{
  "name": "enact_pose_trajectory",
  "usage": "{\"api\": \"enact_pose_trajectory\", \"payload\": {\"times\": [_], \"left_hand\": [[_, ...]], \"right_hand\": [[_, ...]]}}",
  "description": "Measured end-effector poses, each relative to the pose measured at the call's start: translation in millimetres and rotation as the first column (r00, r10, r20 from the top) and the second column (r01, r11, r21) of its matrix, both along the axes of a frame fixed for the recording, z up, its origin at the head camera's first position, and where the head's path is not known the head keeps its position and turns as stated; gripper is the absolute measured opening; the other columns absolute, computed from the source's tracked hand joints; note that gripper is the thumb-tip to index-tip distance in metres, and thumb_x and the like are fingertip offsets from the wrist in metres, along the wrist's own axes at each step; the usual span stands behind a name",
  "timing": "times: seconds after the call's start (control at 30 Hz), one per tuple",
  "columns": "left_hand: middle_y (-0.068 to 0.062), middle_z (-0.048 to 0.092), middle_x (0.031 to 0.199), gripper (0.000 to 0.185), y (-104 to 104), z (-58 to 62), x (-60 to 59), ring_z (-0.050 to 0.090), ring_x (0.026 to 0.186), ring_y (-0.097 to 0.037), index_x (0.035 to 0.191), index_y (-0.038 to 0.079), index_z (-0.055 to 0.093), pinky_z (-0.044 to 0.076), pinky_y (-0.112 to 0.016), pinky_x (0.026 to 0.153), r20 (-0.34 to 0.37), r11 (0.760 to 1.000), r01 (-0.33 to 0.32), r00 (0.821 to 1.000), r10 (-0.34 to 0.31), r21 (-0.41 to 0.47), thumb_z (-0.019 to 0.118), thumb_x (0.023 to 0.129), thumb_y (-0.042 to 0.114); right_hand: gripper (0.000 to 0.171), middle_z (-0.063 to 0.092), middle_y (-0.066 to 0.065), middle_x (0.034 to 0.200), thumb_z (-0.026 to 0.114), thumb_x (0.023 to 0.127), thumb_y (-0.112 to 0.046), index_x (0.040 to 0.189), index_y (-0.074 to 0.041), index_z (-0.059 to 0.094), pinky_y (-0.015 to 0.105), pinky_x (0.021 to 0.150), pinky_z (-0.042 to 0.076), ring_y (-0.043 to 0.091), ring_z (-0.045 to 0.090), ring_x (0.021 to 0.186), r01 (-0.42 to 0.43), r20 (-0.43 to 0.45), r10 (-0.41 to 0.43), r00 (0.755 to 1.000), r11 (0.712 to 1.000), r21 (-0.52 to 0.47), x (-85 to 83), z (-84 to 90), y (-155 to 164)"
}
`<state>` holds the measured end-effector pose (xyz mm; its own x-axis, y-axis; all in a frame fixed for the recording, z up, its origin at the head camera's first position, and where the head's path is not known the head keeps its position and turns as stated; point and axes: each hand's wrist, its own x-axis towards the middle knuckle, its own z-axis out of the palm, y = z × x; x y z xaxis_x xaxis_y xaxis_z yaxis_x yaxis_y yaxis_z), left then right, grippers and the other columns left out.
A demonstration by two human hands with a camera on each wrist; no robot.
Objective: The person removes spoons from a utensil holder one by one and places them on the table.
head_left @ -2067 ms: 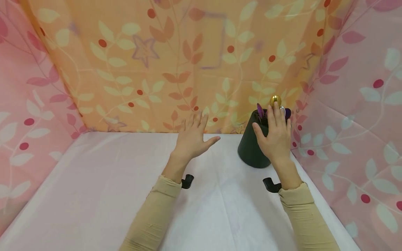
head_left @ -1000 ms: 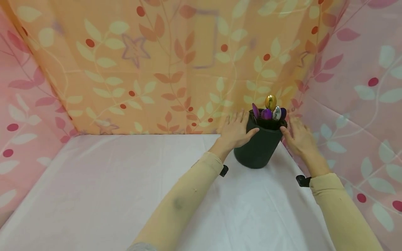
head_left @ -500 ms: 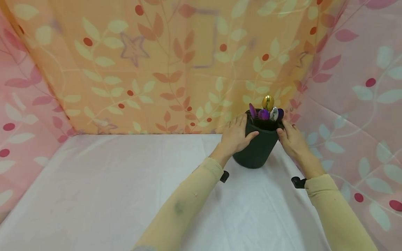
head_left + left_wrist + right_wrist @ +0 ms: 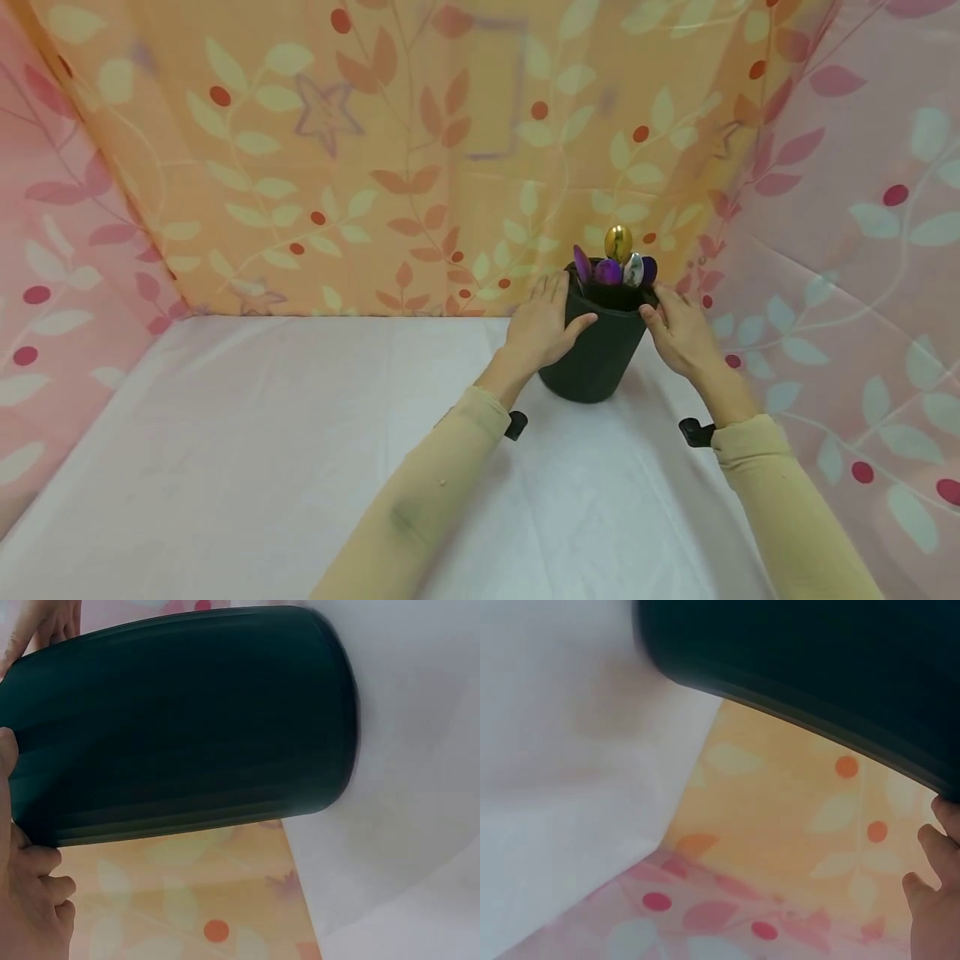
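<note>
Left hand (image 4: pixel 538 329) wraps the dark green container (image 4: pixel 600 346), thumb across its front, and right hand (image 4: pixel 681 335) clasps the opposite side near the rim: 2 hands gripping! It sits on the white cloth (image 4: pixel 300 450) near the back-right corner, 5 rounded heads (image 4: pixel 618 243) poking out, gold highest.
</note>
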<state>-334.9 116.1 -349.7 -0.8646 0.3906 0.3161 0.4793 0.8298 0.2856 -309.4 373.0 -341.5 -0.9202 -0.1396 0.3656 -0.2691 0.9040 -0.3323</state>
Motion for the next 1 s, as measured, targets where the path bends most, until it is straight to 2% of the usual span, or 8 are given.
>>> {"api": "enact_pose_trajectory", "payload": {"times": [0.13,0.23,0.47,0.7,0.9,1.0], "left_hand": [[-0.008,0.016,0.174,0.092,-14,-2.0,2.8,0.011,0.160,-0.024,0.168,0.009,0.013,0.021,-0.040,0.127,0.024,0.999,0.007,1.000,-0.008,0.034,0.037,0.103,0.070],[-0.010,0.017,0.174,0.092,-26,-3.2,4.3,0.012,0.160,-0.025,0.167,0.007,0.013,0.020,-0.039,0.128,0.019,0.999,0.008,1.000,-0.009,0.045,0.037,0.103,0.069],[-0.011,0.023,0.172,0.091,-58,-3.9,11.2,0.018,0.159,-0.029,0.166,0.006,0.016,0.019,-0.043,0.128,-0.002,0.998,-0.016,1.000,0.016,0.054,0.040,0.104,0.068],[-0.012,0.023,0.172,0.091,-87,-6.5,18.1,0.015,0.160,-0.029,0.167,0.007,0.015,0.016,-0.043,0.129,-0.025,0.997,-0.027,0.999,0.029,0.074,0.041,0.104,0.067],[-0.012,0.020,0.173,0.092,-104,-7.6,26.3,0.013,0.160,-0.030,0.167,0.008,0.013,0.018,-0.048,0.128,-0.013,0.995,-0.023,1.000,0.025,0.097,0.043,0.104,0.067],[-0.012,0.021,0.172,0.091,-114,-8.2,30.5,0.014,0.160,-0.031,0.167,0.008,0.015,0.019,-0.050,0.128,-0.016,0.993,-0.030,0.999,0.032,0.117,0.044,0.104,0.066]], "right_hand": [[0.084,0.030,0.030,0.163,0.028,0.108,-0.063,0.162,0.001,0.027,0.059,0.128,0.004,0.052,0.023,0.152,-0.025,-0.005,0.025,1.000,1.000,-0.005,-1.4,-2.8,-13],[0.085,0.031,0.029,0.164,0.028,0.108,-0.064,0.162,0.002,0.027,0.054,0.129,0.002,0.048,0.024,0.153,-0.048,-0.012,0.048,0.999,0.999,-0.014,-3.8,-4.7,-24],[0.087,0.032,0.028,0.164,0.028,0.107,-0.066,0.161,0.002,0.030,0.057,0.128,0.007,0.047,0.026,0.153,-0.084,-0.037,0.083,0.996,0.996,-0.025,-7.9,-7.1,-55],[0.088,0.031,0.024,0.166,0.029,0.104,-0.071,0.162,-0.005,0.033,0.078,0.116,0.020,0.056,0.023,0.151,-0.071,-0.047,0.070,0.996,0.997,-0.023,-7.0,-10.5,-79],[0.088,0.037,0.023,0.163,0.031,0.104,-0.070,0.160,-0.003,0.036,0.067,0.124,0.016,0.047,0.026,0.153,-0.110,-0.083,0.107,0.991,0.994,-0.027,-3.4,-13.2,-95],[0.089,0.038,0.023,0.163,0.031,0.104,-0.072,0.161,-0.003,0.036,0.065,0.125,0.015,0.046,0.027,0.153,-0.128,-0.096,0.124,0.988,0.991,-0.031,-2.4,-13.9,-104]]}}
